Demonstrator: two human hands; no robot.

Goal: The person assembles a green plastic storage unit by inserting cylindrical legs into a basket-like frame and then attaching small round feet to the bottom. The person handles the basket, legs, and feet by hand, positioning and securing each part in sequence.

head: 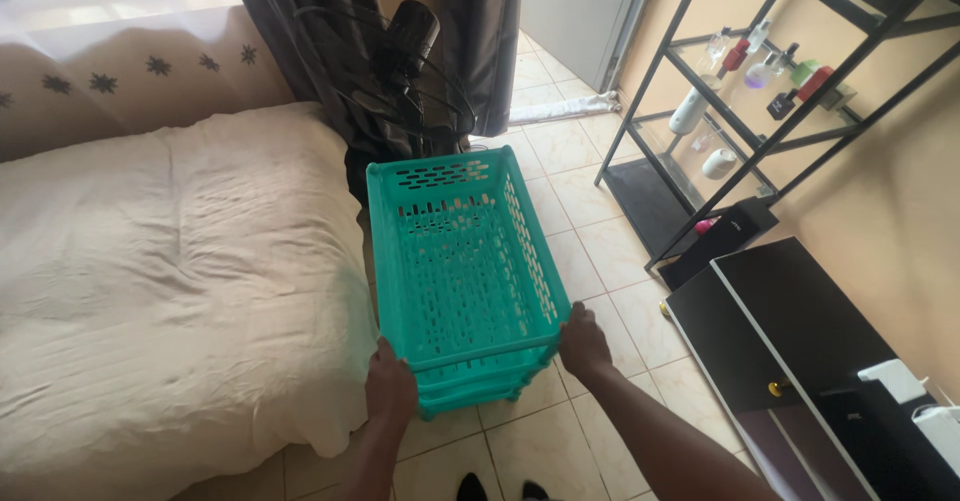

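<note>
A teal plastic basket point(455, 261) with slotted walls, apparently a stack of nested ones, is held out in front of me above the tiled floor. My left hand point(390, 386) grips its near left corner. My right hand point(582, 343) grips its near right corner. The basket is empty inside and its far end points toward a standing fan point(405, 46).
A bed with a cream sheet point(170, 261) lies close on the left. Dark curtains point(300, 31) hang behind the fan. A black metal shelf with bottles point(760, 91) stands on the right, and a black cabinet point(800, 351) at near right. My feet point(495, 488) show below.
</note>
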